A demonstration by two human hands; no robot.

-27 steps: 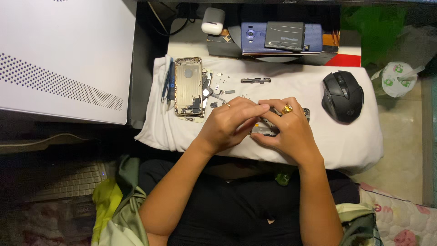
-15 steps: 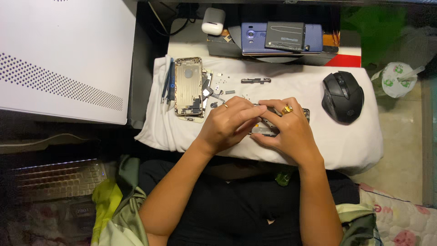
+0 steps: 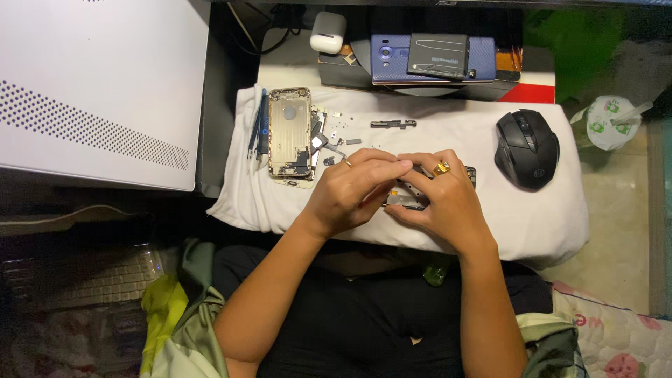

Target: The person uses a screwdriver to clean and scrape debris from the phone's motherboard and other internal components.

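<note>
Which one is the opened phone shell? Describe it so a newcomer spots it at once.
Start at the white cloth spread over the desk and go to its left end, left of the left hand. There the opened phone shell lies flat, a gold rectangular case with its insides showing. Unlike the blue-handled tools beside it and the tiny loose parts to its right, it is large and box-shaped.

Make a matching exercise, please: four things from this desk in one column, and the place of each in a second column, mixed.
Things:
1. computer mouse
2. opened phone shell
3. small white case
4. paper cup

Places:
A. left part of the white cloth, beside blue tools
B. off the cloth, far right
C. right part of the cloth
D. above the cloth, near the top edge

Pairs: 1-C, 2-A, 3-D, 4-B
</note>
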